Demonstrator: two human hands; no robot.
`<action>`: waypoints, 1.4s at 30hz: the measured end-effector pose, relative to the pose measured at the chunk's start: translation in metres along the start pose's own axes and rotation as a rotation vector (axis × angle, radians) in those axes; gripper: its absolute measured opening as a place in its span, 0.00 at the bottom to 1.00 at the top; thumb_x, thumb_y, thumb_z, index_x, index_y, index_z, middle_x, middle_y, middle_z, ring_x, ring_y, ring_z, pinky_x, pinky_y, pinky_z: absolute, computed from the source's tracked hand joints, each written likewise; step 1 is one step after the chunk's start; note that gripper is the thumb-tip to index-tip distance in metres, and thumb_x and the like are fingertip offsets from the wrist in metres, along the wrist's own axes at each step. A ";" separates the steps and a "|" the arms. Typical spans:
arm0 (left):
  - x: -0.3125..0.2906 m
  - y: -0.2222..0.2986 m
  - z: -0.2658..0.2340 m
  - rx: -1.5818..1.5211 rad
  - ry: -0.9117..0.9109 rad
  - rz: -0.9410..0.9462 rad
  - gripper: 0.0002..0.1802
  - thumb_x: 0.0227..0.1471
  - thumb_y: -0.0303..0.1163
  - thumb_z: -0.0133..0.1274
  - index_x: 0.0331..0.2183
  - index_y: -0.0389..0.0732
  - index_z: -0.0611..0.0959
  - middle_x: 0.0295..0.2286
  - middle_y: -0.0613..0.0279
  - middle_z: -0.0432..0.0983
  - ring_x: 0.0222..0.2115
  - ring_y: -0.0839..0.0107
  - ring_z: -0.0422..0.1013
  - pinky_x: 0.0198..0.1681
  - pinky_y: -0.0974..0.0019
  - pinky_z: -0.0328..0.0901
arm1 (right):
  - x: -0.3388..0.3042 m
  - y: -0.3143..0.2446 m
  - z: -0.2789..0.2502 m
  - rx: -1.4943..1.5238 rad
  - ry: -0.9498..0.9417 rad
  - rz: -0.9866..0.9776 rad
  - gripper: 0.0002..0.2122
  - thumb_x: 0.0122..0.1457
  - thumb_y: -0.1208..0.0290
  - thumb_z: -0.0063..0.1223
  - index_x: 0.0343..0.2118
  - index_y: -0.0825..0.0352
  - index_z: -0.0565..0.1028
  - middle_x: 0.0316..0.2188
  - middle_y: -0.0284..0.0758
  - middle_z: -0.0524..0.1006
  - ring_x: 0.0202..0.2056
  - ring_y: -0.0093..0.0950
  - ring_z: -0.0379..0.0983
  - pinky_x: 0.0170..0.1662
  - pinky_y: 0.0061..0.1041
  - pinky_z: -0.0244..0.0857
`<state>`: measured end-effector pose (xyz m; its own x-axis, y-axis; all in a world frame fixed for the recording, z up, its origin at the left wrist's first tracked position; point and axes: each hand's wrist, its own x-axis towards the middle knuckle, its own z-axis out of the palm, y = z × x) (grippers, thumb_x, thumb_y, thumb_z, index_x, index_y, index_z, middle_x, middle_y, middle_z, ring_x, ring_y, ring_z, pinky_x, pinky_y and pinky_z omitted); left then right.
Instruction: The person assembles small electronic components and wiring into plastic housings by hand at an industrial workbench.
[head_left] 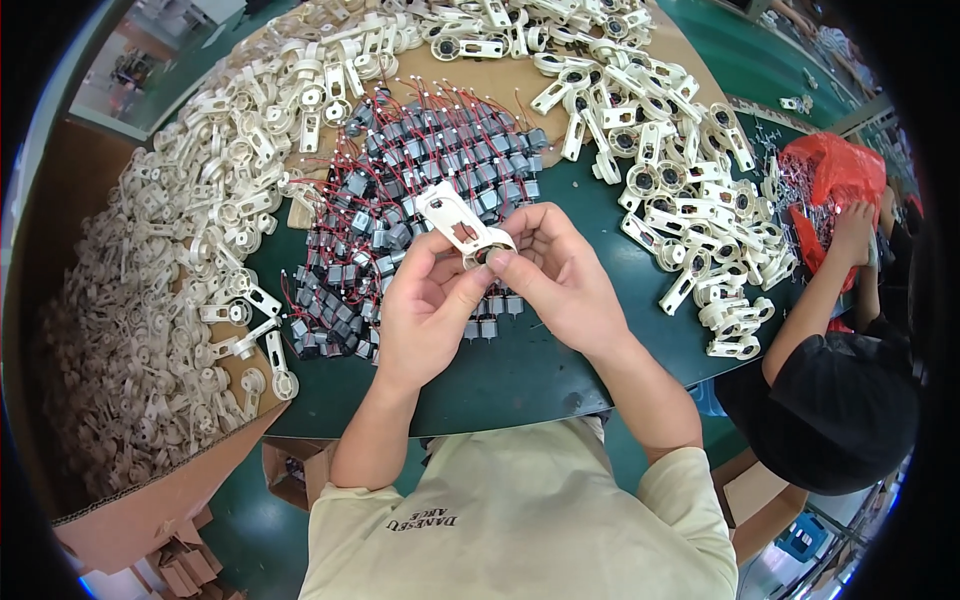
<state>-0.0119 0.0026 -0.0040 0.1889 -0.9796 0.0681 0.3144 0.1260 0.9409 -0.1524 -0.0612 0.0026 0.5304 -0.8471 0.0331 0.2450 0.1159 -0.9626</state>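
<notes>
Between my two hands is a cream plastic housing (440,208), its long slotted arm tilted up and to the left. My left hand (425,315) is closed on it from the left, thumb and fingers near its round end. From the other side my right hand (560,270) pinches that round end, with the thumb pressed on it. Something dark shows inside the ring, partly hidden by my thumbs. Beneath and beyond my hands lie small grey motors (440,140) with red wires, packed closely together on the green table (560,385).
Plain cream housings (150,260) heap up in a cardboard box (190,475) on the left. More housings (690,200), with dark round parts in them, cover the table to the right. At the far right, a person (820,390) reaches toward a red plastic bag (830,165).
</notes>
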 end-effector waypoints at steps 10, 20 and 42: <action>-0.002 0.000 0.003 0.159 0.019 0.087 0.15 0.51 0.16 0.52 0.42 0.33 0.72 0.37 0.61 0.73 0.36 0.75 0.72 0.41 0.72 0.68 | 0.000 0.001 0.008 0.120 0.031 0.046 0.10 0.57 0.77 0.52 0.39 0.69 0.65 0.32 0.30 0.71 0.32 0.14 0.67 0.34 0.17 0.64; -0.003 -0.009 0.004 0.523 0.023 0.265 0.13 0.48 0.15 0.53 0.39 0.31 0.74 0.34 0.61 0.71 0.34 0.76 0.73 0.36 0.73 0.69 | 0.003 0.012 -0.002 0.163 0.015 0.124 0.09 0.57 0.77 0.52 0.38 0.70 0.65 0.32 0.31 0.71 0.33 0.15 0.68 0.34 0.17 0.65; 0.001 -0.007 -0.006 0.404 0.088 0.243 0.16 0.45 0.27 0.63 0.33 0.35 0.72 0.28 0.61 0.74 0.24 0.78 0.72 0.28 0.73 0.67 | 0.003 0.009 0.003 0.054 -0.119 -0.068 0.13 0.57 0.86 0.47 0.44 0.70 0.65 0.39 0.34 0.72 0.40 0.20 0.70 0.45 0.21 0.66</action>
<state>-0.0078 0.0018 -0.0123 0.2960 -0.9102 0.2896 -0.1315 0.2614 0.9562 -0.1465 -0.0616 -0.0052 0.6025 -0.7870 0.1328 0.3258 0.0907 -0.9411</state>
